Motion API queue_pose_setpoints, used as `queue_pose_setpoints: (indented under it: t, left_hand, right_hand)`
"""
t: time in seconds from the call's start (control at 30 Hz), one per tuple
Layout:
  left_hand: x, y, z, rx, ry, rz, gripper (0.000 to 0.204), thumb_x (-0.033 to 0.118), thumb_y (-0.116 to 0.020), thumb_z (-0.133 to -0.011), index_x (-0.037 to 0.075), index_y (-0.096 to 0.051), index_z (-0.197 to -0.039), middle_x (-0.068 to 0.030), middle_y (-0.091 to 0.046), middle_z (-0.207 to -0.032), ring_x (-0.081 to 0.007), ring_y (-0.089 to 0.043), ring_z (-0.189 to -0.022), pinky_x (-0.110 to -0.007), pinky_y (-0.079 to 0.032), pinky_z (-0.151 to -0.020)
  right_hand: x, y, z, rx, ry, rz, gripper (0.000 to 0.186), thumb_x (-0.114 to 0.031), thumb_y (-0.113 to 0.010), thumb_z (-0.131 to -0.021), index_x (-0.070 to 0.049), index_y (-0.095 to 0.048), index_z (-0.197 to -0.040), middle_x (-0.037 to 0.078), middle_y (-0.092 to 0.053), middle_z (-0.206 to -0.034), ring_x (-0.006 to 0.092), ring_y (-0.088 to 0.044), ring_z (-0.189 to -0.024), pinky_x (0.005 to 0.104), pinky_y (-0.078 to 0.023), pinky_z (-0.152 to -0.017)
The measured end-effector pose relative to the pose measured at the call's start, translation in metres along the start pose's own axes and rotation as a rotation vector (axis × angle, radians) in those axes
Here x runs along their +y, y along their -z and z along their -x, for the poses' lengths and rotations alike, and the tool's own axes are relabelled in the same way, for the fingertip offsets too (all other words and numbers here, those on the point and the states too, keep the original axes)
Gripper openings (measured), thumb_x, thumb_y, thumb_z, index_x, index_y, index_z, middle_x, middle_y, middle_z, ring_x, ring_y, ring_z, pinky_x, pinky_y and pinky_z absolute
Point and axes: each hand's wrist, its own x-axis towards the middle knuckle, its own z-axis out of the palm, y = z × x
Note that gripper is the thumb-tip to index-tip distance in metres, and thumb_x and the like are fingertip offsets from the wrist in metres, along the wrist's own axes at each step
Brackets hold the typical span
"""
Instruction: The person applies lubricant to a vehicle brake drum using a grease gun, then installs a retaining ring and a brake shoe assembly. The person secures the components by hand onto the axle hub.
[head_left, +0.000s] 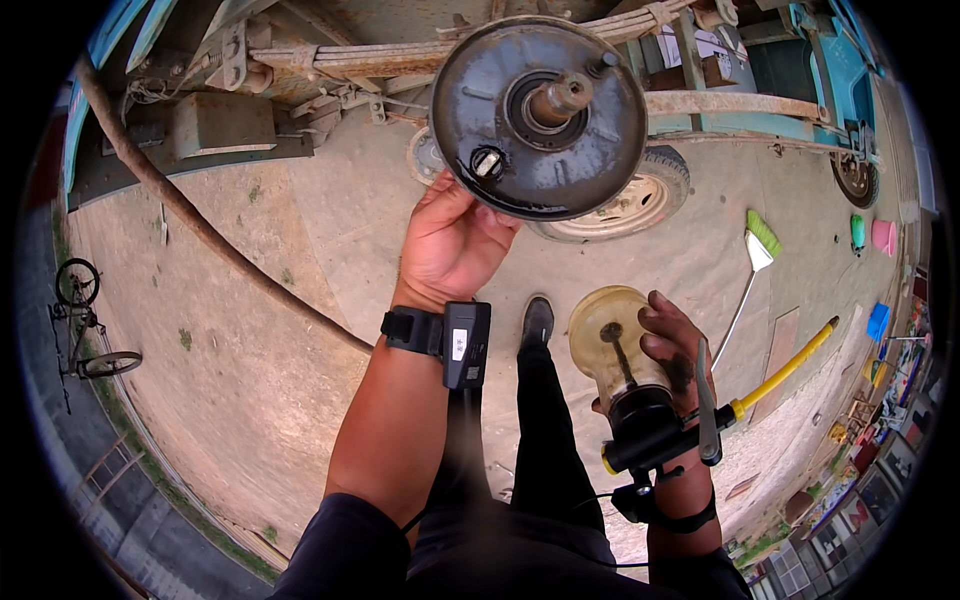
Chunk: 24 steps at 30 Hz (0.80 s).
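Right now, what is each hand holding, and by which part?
Right hand grips the grease gun around its body. Left hand holds the brake plate by its lower rim.

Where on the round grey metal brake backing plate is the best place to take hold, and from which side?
Grip the round grey metal brake backing plate at its lower-left rim, coming from below, probably as the left hand does. The rim is bare there, while the spindle juts from the centre.

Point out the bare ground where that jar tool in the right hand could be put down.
Widest free patch: dirt ground left of the left hand, between the hose and the bicycle. A smaller patch lies between the wheel and the broom. Crowded: under the brake plate, and around the right hand with its jar tool.
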Motion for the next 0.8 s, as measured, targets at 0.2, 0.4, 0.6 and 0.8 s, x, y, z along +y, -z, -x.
queue_pose_setpoints:
  t: [0.2,0.4,0.6,0.8]
  left_hand:
    - [0.004,-0.012,-0.01,0.03,0.112,-0.03,0.014,0.022,-0.059,-0.106,0.012,-0.067,-0.1,0.0021,-0.063,-0.08,-0.0116,-0.052,-0.069,-0.029,-0.04,-0.061]
    - [0.004,-0.01,-0.012,-0.028,0.148,-0.038,0.022,0.029,-0.057,-0.105,0.009,-0.067,-0.104,-0.0005,-0.065,-0.084,-0.0126,-0.05,-0.068,-0.029,-0.039,-0.06]
    - [0.005,0.01,-0.01,-0.077,0.056,0.043,0.03,0.022,-0.059,-0.1,0.005,-0.069,-0.122,-0.0062,-0.073,-0.107,-0.0144,-0.051,-0.073,-0.03,-0.043,-0.066]
    - [0.003,-0.014,-0.006,0.164,-0.049,-0.04,0.026,0.016,-0.059,-0.099,0.006,-0.069,-0.121,-0.0052,-0.072,-0.108,-0.0149,-0.057,-0.081,-0.032,-0.046,-0.073]
  right_hand:
    - [-0.001,-0.004,-0.004,0.024,-0.061,-0.01,0.084,-0.029,-0.1,-0.07,-0.017,-0.055,-0.139,0.015,-0.055,-0.142,0.0442,-0.051,-0.142,0.0572,-0.049,-0.115]
    - [-0.003,-0.005,-0.005,0.011,-0.033,0.028,0.083,-0.03,-0.099,-0.071,-0.018,-0.055,-0.14,0.015,-0.055,-0.143,0.0433,-0.052,-0.141,0.0569,-0.049,-0.115]
    - [-0.001,-0.003,0.001,0.016,-0.065,-0.048,0.071,-0.038,-0.084,-0.089,0.008,-0.058,-0.137,0.02,-0.052,-0.154,0.0378,-0.061,-0.134,0.0482,-0.05,-0.115]
    - [0.0,-0.003,0.001,0.013,-0.053,-0.022,0.071,-0.039,-0.082,-0.091,0.007,-0.056,-0.139,0.019,-0.053,-0.153,0.0379,-0.062,-0.133,0.0479,-0.05,-0.114]
